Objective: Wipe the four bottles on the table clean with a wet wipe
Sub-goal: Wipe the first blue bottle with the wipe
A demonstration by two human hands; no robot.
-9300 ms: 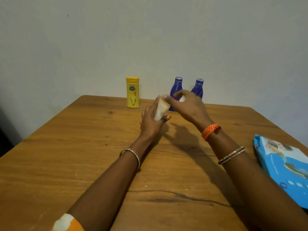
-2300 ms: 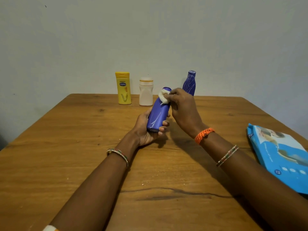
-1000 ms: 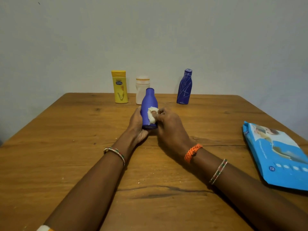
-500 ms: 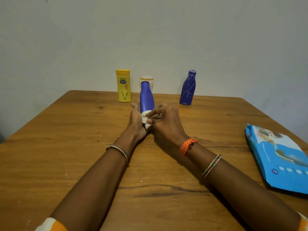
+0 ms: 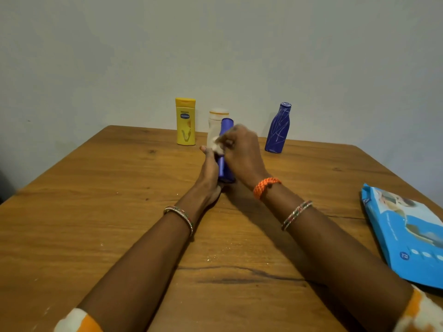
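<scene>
Four bottles are counted on the wooden table (image 5: 96,212): one yellow bottle (image 5: 185,121), one white bottle (image 5: 217,127) and two blue bottles. One blue wipe packet (image 5: 407,238) is seen at the near right edge, lying flat. Two hands are in view.

The plain blue bottle (image 5: 224,164) is held at the middle of the table, between the hands. It is grasped around its lower body by the left hand (image 5: 211,173), whose fingers are wrapped on its left side. The right hand (image 5: 242,154) is clenched on a crumpled white wet wipe (image 5: 217,146), which is pressed against the upper part of the bottle; that hand is blurred. The bottle's long axis is close to upright, with the cap pointing up and slightly away, toward the far wall, and the base near the tabletop.

The yellow bottle, the white bottle and the patterned blue bottle (image 5: 278,129) are stood upright in a row at the far edge, the patterned one well apart to the right.
</scene>
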